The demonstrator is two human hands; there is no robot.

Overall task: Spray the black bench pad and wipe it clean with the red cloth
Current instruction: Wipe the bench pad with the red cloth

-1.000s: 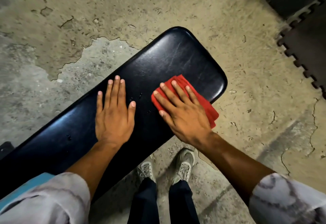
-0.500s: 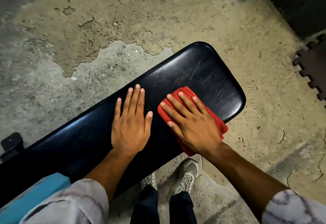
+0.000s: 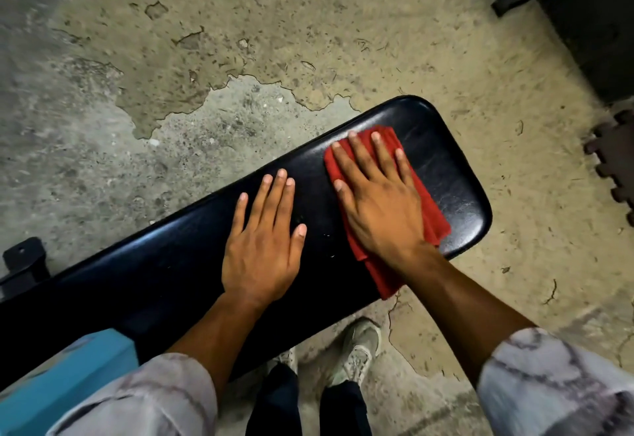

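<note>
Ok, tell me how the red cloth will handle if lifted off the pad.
The cloth probably goes limp: it lies in soft folds under the right hand. It looks thin, so likely light. Its corner already droops over the pad edge.

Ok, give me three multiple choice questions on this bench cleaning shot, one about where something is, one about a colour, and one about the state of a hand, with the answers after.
1. Where does the red cloth lie?
A. On the floor by the shoes
B. On the black bench pad, near its rounded end
C. Draped over the left forearm

2. What colour is the box-like thing at the lower left corner?
A. Light blue
B. Yellow
C. Green

3. How is the left hand placed?
A. Curled round a spray bottle
B. Lifted clear of the pad
C. Flat on the pad, fingers straight

Answers:
1 B: the right hand presses the cloth flat onto the pad close to its rounded end.
2 A: the corner shape is plainly light blue.
3 C: its palm lies down on the pad and holds nothing.
</note>
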